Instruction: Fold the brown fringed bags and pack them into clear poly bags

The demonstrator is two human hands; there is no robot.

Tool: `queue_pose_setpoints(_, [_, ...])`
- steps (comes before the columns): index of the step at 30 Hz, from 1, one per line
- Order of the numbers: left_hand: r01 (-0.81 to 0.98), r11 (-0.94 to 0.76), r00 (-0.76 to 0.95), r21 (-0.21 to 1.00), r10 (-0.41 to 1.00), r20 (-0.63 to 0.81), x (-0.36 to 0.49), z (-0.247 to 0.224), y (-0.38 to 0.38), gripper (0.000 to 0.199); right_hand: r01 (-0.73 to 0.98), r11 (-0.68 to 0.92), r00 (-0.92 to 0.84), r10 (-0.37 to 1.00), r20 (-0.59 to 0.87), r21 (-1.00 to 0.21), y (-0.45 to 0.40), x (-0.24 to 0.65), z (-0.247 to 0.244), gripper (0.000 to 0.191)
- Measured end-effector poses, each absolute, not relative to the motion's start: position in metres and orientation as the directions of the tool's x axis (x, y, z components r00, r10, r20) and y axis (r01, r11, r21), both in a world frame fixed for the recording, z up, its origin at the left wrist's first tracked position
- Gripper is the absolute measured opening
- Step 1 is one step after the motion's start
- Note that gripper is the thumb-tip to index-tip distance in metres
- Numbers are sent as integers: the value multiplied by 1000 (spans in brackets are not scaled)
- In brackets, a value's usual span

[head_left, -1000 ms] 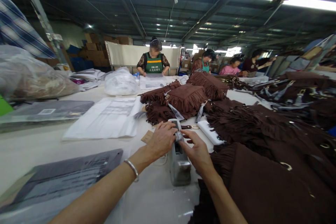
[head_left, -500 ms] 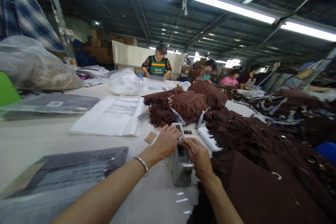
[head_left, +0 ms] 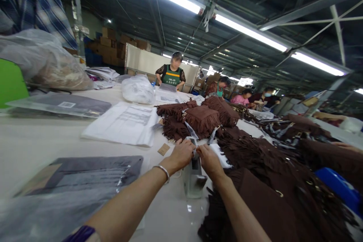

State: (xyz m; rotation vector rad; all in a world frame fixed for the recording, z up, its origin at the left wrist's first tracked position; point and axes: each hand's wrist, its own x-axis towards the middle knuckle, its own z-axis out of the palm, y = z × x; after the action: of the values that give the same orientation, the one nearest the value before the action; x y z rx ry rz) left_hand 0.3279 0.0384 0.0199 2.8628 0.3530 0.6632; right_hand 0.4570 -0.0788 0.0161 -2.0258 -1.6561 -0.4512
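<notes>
A grey tape dispenser (head_left: 194, 183) stands on the white table in front of me. My left hand (head_left: 183, 154) is closed at its far end, fingers bent over the top, with a bracelet on the wrist. Close beside it, my right hand (head_left: 208, 159) pinches at the dispenser's right side, fingertips nearly touching the left ones. What either hand grips is too small to make out. A small brown tag (head_left: 163, 149) lies left of my left hand. Brown fringed bags (head_left: 201, 119) are heaped just beyond the dispenser.
More brown bags (head_left: 263, 200) cover the table's right side, near a blue object (head_left: 337, 187). Plastic-wrapped grey packages (head_left: 93, 176) and white printed sheets (head_left: 121, 123) lie left. A clear plastic bag (head_left: 138, 90) sits farther back. A person in a green apron (head_left: 171, 76) works across the table.
The view has shifted and tilted slightly. Both hands stay close together at the dispenser, my right hand's fingers drawn in a little more. The person at the far right has lowered a raised arm.
</notes>
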Motion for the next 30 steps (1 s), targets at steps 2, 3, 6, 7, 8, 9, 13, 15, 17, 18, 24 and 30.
queue_pose_setpoints(2, [189, -953, 870, 235, 274, 410, 327, 21, 39, 26, 977, -153, 209, 833, 513, -150, -81, 454, 23, 21])
queue_pose_setpoints(3, [187, -953, 869, 238, 274, 412, 327, 21, 40, 27, 977, -153, 207, 840, 501, -147, -83, 451, 26, 21])
queue_pose_setpoints(6, [177, -953, 870, 245, 268, 414, 326, 21, 40, 22, 975, -163, 216, 849, 482, -150, -88, 439, 29, 22])
queue_pose_setpoints(7, [174, -953, 870, 248, 266, 415, 326, 20, 40, 20, 973, -170, 225, 847, 482, -157, -91, 434, 29, 23])
queue_pose_setpoints(8, [172, -953, 870, 251, 266, 414, 326, 19, 40, 20, 970, -179, 238, 841, 486, -166, -97, 430, 29, 24])
queue_pose_setpoints(9, [172, -952, 871, 254, 268, 412, 326, 19, 40, 21, 966, -185, 251, 834, 492, -178, -107, 427, 30, 25])
queue_pose_setpoints(13, [175, -949, 874, 264, 273, 402, 328, 17, 41, 24, 955, -129, 249, 841, 480, -269, -201, 428, 43, 26])
queue_pose_setpoints(15, [174, -948, 874, 265, 273, 401, 329, 16, 42, 23, 946, -113, 255, 841, 477, -305, -269, 442, 52, 31])
queue_pose_setpoints(17, [173, -949, 874, 265, 272, 403, 329, 16, 42, 23, 936, -60, 225, 860, 457, -348, -330, 469, 56, 38])
queue_pose_setpoints(18, [171, -949, 874, 265, 271, 404, 329, 16, 42, 23, 930, -67, 236, 862, 450, -360, -353, 488, 56, 41])
queue_pose_setpoints(24, [164, -949, 873, 269, 266, 409, 328, 17, 42, 24, 938, -70, 257, 798, 545, -340, -393, 621, 43, 26])
queue_pose_setpoints(30, [161, -948, 874, 274, 266, 408, 325, 20, 42, 24, 895, -72, 344, 741, 576, -441, -362, 651, 48, 19])
